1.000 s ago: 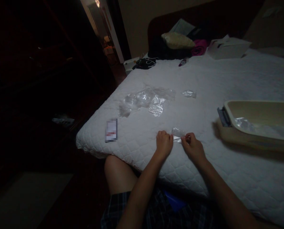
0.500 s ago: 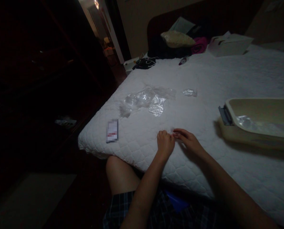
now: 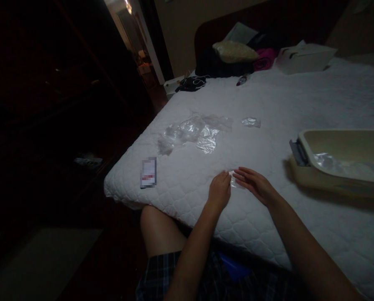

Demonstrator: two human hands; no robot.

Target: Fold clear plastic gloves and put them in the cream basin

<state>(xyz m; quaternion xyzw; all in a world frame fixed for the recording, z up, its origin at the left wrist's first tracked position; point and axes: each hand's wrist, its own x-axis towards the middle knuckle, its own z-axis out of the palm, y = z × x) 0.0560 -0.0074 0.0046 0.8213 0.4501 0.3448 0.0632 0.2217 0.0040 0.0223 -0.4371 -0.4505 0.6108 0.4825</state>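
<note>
Above the near edge of the bed, my left hand (image 3: 220, 191) is closed on a small clear plastic bag (image 3: 233, 180). Part of the bag shows between my hands; the rest is hidden by my fingers. My right hand (image 3: 256, 185) is just to the right, its fingers stretched out and slightly apart over the bag's right side. Whether the right thumb touches the plastic is hidden. Farther back on the white quilted cover (image 3: 187, 171) lie crumpled clear plastic bags (image 3: 190, 131) and a smaller folded one (image 3: 250, 122).
A cream plastic bin (image 3: 340, 184) with a grey latch stands at the right, clear plastic inside it. A phone (image 3: 148, 172) lies at the left edge. Toward the headboard are a white box (image 3: 304, 60), a cushion (image 3: 235, 52), a pink roll (image 3: 264, 59) and dark cables (image 3: 191, 83).
My right hand has shifted right and its fingers have spread, away from my left hand. More of the clear bag now shows between them. The left hand moved slightly right.
</note>
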